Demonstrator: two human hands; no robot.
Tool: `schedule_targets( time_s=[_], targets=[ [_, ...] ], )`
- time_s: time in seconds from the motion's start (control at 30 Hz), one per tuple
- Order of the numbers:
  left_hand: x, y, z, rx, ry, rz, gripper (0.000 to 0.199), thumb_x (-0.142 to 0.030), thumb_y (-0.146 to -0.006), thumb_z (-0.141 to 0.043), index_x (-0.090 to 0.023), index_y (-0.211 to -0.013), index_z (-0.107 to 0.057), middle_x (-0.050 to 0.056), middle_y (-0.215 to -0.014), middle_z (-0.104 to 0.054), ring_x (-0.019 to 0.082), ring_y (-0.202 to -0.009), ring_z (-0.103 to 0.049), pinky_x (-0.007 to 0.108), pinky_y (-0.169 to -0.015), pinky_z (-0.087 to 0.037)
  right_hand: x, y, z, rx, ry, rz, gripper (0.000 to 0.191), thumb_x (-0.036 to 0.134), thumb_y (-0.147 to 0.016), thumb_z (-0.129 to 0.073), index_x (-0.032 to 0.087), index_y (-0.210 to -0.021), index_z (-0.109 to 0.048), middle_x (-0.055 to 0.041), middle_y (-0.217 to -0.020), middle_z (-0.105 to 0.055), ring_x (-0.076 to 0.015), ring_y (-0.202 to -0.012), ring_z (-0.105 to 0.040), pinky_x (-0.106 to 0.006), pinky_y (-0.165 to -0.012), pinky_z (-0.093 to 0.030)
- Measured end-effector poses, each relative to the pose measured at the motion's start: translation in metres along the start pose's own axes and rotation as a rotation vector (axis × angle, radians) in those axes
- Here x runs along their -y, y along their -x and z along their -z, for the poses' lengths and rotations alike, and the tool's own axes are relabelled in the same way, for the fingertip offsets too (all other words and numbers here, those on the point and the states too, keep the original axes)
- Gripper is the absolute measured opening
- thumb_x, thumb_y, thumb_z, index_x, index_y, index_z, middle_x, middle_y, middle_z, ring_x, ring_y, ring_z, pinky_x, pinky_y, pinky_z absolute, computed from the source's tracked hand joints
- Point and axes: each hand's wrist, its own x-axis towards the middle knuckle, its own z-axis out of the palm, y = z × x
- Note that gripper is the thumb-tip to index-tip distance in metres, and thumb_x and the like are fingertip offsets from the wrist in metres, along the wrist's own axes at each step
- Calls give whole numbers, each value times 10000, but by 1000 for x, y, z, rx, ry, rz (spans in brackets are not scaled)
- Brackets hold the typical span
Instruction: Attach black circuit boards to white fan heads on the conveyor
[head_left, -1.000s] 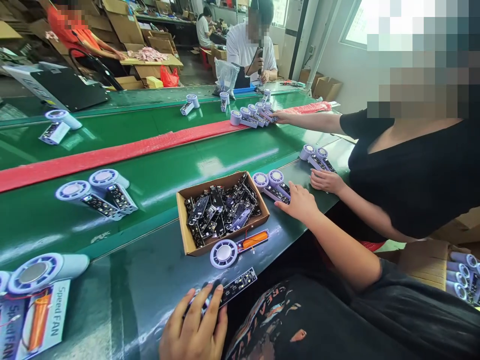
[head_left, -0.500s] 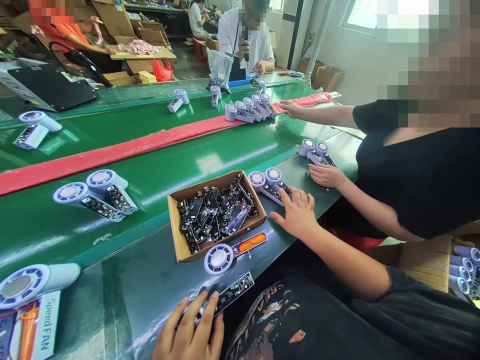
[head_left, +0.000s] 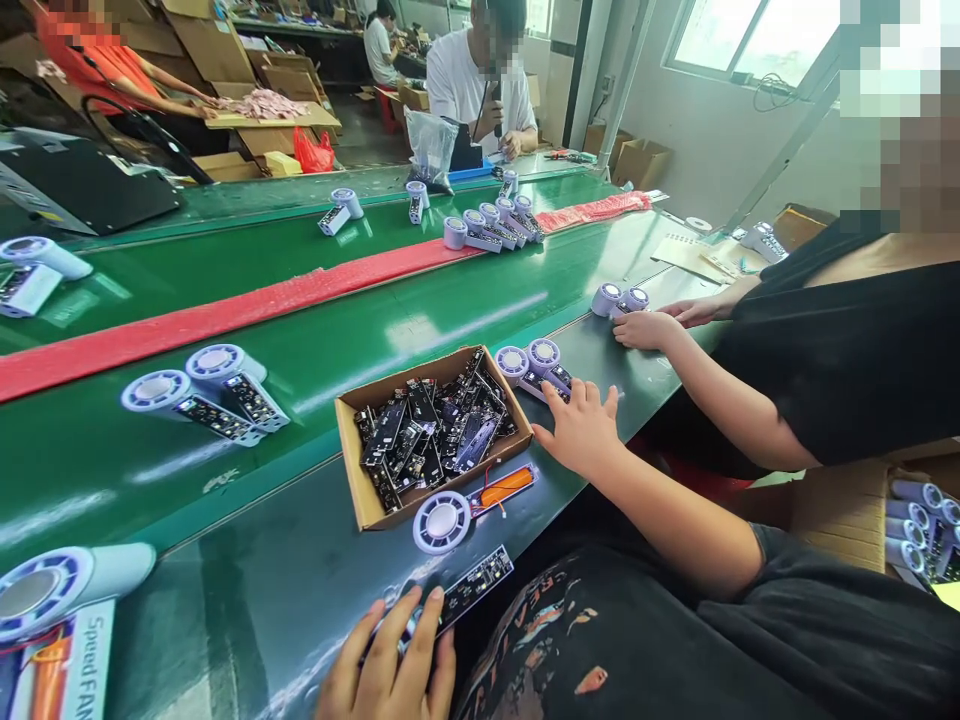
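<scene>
At the table's near edge my left hand (head_left: pixel 394 650) curls over the head of a handheld fan, fingers slightly apart. The fan's black circuit board (head_left: pixel 477 588) sticks out to the right; its head is mostly hidden by the hand. My right hand (head_left: pixel 581 428) is open, fingers spread, at the handle ends of two lilac fans (head_left: pixel 543 355) with boards fitted. Whether it touches them I cannot tell. Between my hands lies a fan (head_left: pixel 442 522) with an orange battery (head_left: pixel 507 487) and red wires exposed. Behind it stands a cardboard box (head_left: pixel 352 480) of loose circuit boards (head_left: pixel 427 430).
A red strip (head_left: pixel 315 290) runs along the green table (head_left: pixel 360 340). Two fans (head_left: pixel 225 375) lie at left; another fan (head_left: pixel 45 590) sits in the near-left corner. On my right, a co-worker's hands (head_left: pixel 645 328) are at two fans (head_left: pixel 619 298). Other people work behind.
The co-worker's far hand has drawn back from the row of fans to beside the other hand. My right hand has shifted slightly left; my left hand stays on the fan. The view has turned slightly.
</scene>
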Motion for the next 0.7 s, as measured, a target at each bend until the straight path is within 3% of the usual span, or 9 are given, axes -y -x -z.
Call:
schedule_targets(
  time_s=[0.23, 0.37, 0.53, 0.63, 0.7],
  targets=[
    [-4, -8, 4, -59, 14, 42, 478, -217, -794, -729, -206, -1262, -632, 80, -1126, -709, 300, -1079, -605, 438, -973, -473, 0, 1, -1, -8, 21, -2, 692, 607, -946, -432, 241, -1531, -371, -215, -1498, -438, -388, -1380, -369, -713, -1115, -128],
    [-3, -6, 3, -25, 29, 21, 461, -215, -814, -706, -244, -1269, -633, 67, -1172, -698, 278, -1093, -608, 431, -987, -472, -1, 0, -8, -32, 53, 22, 659, 554, -943, -481, 249, -1521, -389, -202, -1497, -443, -378, -1368, -385, -681, -1131, -137],
    [-5, -7, 4, -33, 9, 49, 451, -218, -818, -704, -231, -1264, -635, 69, -1157, -703, 292, -1097, -604, 442, -973, -478, -6, 5, -7, 19, 53, 40, 822, 604, -886, -552, 254, -1571, -260, -211, -1579, -328, -397, -1440, -291, -695, -1133, -100],
    [-8, -11, 6, -35, 3, 56, 436, -209, -816, -712, -206, -1246, -641, 76, -1139, -708, 298, -1088, -608, 444, -961, -485, -18, 0, -2, 4, -29, 9, 904, 619, -857, -574, 288, -1589, -159, -183, -1630, -229, -407, -1453, -274, -672, -1127, -168],
    [-10, -14, 8, -20, 4, 56, 425, -204, -821, -707, -201, -1241, -641, 75, -1136, -710, 293, -1087, -611, 445, -972, -483, -26, -9, 0, -2, -87, -34, 912, 595, -865, -570, 242, -1592, -148, -191, -1609, -275, -389, -1413, -350, -587, -1113, -273]
  ],
)
